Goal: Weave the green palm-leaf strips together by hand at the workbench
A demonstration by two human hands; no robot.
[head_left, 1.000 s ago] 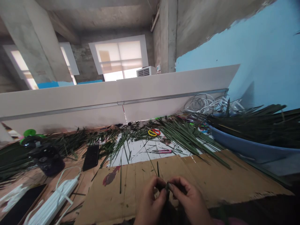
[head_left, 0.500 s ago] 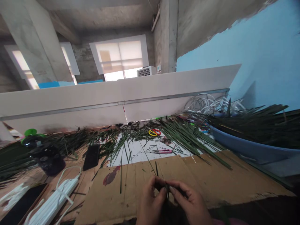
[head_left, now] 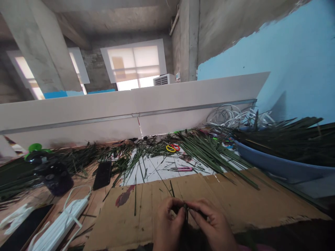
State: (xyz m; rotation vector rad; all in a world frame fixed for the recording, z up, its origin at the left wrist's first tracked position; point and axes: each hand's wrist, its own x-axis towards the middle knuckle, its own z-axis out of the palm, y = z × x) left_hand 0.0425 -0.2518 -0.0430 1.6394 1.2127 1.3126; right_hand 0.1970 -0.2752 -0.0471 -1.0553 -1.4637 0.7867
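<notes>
Low in the middle of the head view, my left hand [head_left: 170, 221] and my right hand [head_left: 209, 221] meet at the fingertips above the front of a cardboard sheet [head_left: 125, 223]. Both are closed in a pinch on a dark green leaf strip [head_left: 172, 188], whose free end sticks up past my left fingers. A thin part of it hangs down between the hands; the fingers and shadow hide the rest. Beyond the cardboard lie pink-handled snips [head_left: 184, 169] and scissors with yellow and red handles [head_left: 171, 148].
Long green leaves [head_left: 211, 150] cover the back of the table. A blue basin [head_left: 282, 164] heaped with leaves stands right. Leftward are a dark bottle [head_left: 53, 176], a black phone [head_left: 102, 175] and a white power strip [head_left: 61, 223] with its cable. A white partition [head_left: 167, 99] stands behind.
The leaf strip's free end has tilted a little to the left. My hands stay together in nearly the same place, with slight finger movement.
</notes>
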